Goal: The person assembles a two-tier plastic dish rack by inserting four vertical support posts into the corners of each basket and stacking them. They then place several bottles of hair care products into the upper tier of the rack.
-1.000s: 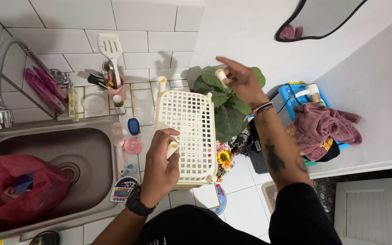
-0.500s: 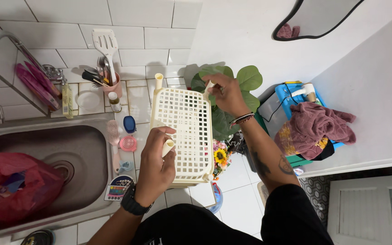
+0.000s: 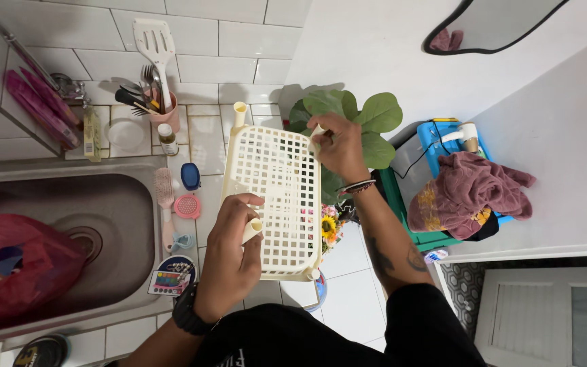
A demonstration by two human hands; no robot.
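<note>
Two hands hold a cream rack (image 3: pixel 276 197) at frame centre: the left hand (image 3: pixel 234 255) grips its near-left post, the right hand (image 3: pixel 340 145) pinches its far-right corner. Lower left, a round paint tin (image 3: pixel 171 275) with coloured squares sits beside the sink (image 3: pixel 113 204), which holds a red bag (image 3: pixel 18 268).

Both hands (image 3: pixel 234 255) (image 3: pixel 338 146) in closed grip
</note>
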